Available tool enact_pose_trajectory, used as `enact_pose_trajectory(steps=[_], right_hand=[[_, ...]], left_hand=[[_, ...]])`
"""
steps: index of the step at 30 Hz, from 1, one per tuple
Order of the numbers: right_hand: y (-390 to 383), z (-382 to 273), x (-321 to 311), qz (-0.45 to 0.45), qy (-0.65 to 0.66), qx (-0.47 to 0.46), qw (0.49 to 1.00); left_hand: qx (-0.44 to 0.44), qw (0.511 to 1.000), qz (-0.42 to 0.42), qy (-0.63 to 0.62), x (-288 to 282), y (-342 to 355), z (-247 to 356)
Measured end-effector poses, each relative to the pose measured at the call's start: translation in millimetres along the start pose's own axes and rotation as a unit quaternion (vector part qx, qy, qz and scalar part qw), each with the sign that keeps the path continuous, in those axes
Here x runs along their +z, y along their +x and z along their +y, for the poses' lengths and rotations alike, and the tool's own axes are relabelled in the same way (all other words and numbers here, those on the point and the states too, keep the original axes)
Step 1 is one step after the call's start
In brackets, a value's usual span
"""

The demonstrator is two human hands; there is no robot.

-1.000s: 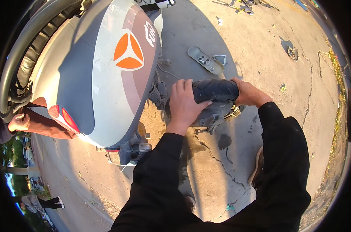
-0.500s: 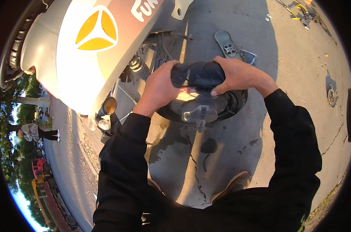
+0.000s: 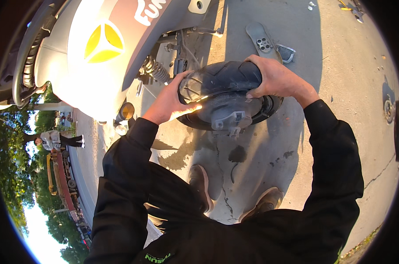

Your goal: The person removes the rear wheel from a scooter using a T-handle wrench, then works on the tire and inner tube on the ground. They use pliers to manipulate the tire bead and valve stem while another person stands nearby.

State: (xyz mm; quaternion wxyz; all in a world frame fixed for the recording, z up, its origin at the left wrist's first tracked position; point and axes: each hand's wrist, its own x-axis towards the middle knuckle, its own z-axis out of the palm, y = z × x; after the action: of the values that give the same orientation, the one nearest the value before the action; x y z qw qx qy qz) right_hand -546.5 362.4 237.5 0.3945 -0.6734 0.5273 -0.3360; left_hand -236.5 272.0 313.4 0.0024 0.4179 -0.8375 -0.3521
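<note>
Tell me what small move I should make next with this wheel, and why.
Perhaps ease the wheel slightly to the right: your left hand and right hand grip its tyre on opposite sides, and the scooter's coil spring shows close to your left hand, so a little more room might spare your knuckles.

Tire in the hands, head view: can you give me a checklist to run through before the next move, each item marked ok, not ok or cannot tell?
1. Left hand gripping the tire: ok, it holds the left side.
2. Right hand gripping: ok, it holds the right side, thumb toward the wheel hub.
3. Tire apart from the coil-spring shock absorber: ok, a gap shows between them.
4. Ground beyond the tire free of loose parts: not ok, a curved gray panel lies there.
5. Tire's underside resting on the ground: cannot tell, it is hidden.
</note>
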Motion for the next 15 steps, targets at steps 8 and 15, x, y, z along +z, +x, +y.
enact_pose_trajectory(steps=[8, 15], right_hand=[[-12.3, -16.8, -2.1, 0.023, -0.062, 0.073, 0.995], [0.4, 1.6, 11.8, 0.068, 0.001, 0.060, 0.996]], left_hand=[[0.145, 0.987, 0.012, 0.071, -12.8, 4.5, 16.2], [0.129, 0.959, 0.084, 0.238, -17.9, -4.6, 44.5]])
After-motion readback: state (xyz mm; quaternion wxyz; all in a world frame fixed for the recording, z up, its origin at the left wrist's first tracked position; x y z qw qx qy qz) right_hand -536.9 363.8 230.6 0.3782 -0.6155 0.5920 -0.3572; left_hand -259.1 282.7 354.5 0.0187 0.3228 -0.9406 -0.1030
